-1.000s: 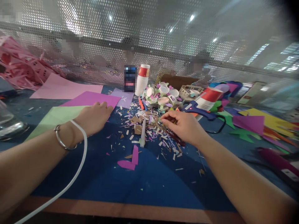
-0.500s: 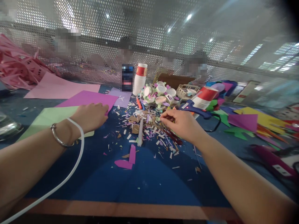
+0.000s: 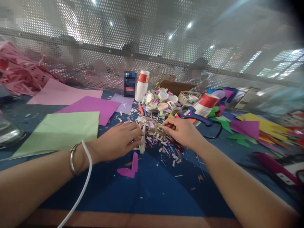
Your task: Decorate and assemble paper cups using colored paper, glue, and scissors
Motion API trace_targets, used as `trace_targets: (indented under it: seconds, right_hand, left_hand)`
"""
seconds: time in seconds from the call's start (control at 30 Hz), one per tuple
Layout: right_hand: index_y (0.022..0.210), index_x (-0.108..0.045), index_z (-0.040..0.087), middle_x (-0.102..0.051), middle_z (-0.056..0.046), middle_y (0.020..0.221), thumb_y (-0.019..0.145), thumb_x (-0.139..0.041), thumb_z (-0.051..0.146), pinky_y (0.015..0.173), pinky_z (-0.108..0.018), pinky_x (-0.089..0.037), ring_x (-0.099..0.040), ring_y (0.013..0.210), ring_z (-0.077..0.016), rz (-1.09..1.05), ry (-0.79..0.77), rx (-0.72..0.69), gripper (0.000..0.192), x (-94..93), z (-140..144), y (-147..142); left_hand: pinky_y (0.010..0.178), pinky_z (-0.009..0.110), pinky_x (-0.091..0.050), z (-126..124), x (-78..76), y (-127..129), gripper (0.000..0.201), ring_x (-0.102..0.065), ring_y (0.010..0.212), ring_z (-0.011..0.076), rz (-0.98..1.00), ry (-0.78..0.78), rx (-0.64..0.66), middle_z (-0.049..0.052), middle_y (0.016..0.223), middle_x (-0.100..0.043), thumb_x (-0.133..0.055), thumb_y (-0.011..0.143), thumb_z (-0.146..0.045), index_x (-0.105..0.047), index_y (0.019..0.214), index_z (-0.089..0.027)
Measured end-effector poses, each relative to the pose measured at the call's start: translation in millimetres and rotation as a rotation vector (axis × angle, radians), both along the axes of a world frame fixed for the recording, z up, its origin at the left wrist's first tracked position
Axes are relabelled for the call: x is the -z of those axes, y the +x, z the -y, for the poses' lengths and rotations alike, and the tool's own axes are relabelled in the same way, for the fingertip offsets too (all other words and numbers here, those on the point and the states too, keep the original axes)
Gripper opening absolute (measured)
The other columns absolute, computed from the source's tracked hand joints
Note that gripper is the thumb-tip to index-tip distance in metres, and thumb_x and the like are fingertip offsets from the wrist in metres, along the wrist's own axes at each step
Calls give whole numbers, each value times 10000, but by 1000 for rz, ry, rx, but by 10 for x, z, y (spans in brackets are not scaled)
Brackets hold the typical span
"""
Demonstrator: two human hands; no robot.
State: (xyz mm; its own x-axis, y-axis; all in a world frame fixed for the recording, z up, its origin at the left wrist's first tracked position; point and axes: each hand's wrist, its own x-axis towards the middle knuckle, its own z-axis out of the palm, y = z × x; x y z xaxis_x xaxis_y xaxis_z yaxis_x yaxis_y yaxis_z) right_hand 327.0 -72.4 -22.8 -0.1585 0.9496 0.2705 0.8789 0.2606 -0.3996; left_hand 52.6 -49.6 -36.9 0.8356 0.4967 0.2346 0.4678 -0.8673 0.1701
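Between the hands: a pile of paper scraps [image 3: 156,139] on the blue table [image 3: 152,190], with a white glue stick [image 3: 142,139] lying in it.
Left hand [image 3: 118,141]: palm down, fingers loosely curled, fingertips right at the glue stick; can't tell if it actually grips it. Bracelet [image 3: 73,158] and a white cable [image 3: 83,177] at the wrist.
Right hand [image 3: 182,129]: fingertips pinched together on something small in the scraps, too blurry to say what.
Just under the left hand: a purple cutout [image 3: 130,167].
Left of the left hand: green sheet [image 3: 61,129], purple sheet [image 3: 92,107] behind it.
Beyond the right hand: blue glue gun [image 3: 197,115], a tipped paper cup [image 3: 206,104], a cluster of small cups [image 3: 161,99].
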Motion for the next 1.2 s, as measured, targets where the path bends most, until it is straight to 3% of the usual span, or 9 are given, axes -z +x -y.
trace_targets:
  seconds: [0.1,0.3,0.43,0.63,0.77,0.87,1.0,1.2]
  right_hand:
    - [813,-712,230,-725,-37,706,889,-589,318,585,-336,-454,-609,595,-165,-21,13,12,169,5,-15,-30]
    - [795,-704,220,-720,-27,711,876,-620,302,613,-330,-465,-621,610,-160,-51,74,20,143,-131,-296,-139]
    - [776,-710,207,-691,-33,658,879,-641,293,631,-338,-465,-622,618,-176,-66,160,50,151,-365,-783,-212]
    - [846,-698,187,-721,-74,831,863,-678,238,788,-371,-488,-666,834,-235,-89,351,162,57,-719,-1731,-285]
    - [979,-680,182,-723,-92,942,847,-719,263,894,-428,-478,-664,934,-276,-88,411,243,160,-860,-2260,-337]
    - [1088,-644,183,-719,-116,1075,807,-774,331,947,-468,-478,-658,1034,-316,-93,402,280,344,-866,-2558,-390]
    - [1180,-594,173,-696,-165,1191,750,-818,401,954,-505,-488,-646,1103,-361,-118,362,315,536,-725,-2829,-454]
    - [1195,-573,177,-692,-171,1186,728,-813,382,922,-509,-512,-650,1098,-362,-173,342,335,564,-514,-3001,-479]
  left_hand:
    - [1092,445,-404,45,70,10,344,-508,1305,262,21,-55,80,77,1395,-576,-430,1057,-419,-553,1334,-255]
    - [1107,464,-392,-4,125,4,390,-467,1342,276,116,-55,81,80,1432,-550,-430,1058,-421,-497,1404,-255]
    - [1133,471,-366,-42,128,8,365,-500,1299,260,186,-87,54,73,1369,-593,-443,1058,-391,-503,1391,-256]
    - [1097,508,-402,-68,144,31,335,-516,1266,278,179,-167,20,58,1358,-588,-490,1036,-380,-515,1354,-277]
    - [1050,503,-435,-96,124,54,281,-531,1219,275,195,-205,-4,56,1311,-606,-515,1024,-341,-546,1291,-259]
    - [1014,490,-456,-116,114,68,273,-544,1178,270,223,-234,-11,44,1285,-623,-537,1013,-320,-549,1280,-263]
    - [1023,489,-451,-137,119,82,275,-544,1178,268,249,-263,-21,36,1287,-627,-549,1005,-308,-552,1278,-269]
    - [1023,486,-452,-152,119,79,276,-543,1172,260,269,-286,-19,32,1271,-634,-535,1012,-315,-548,1283,-265]
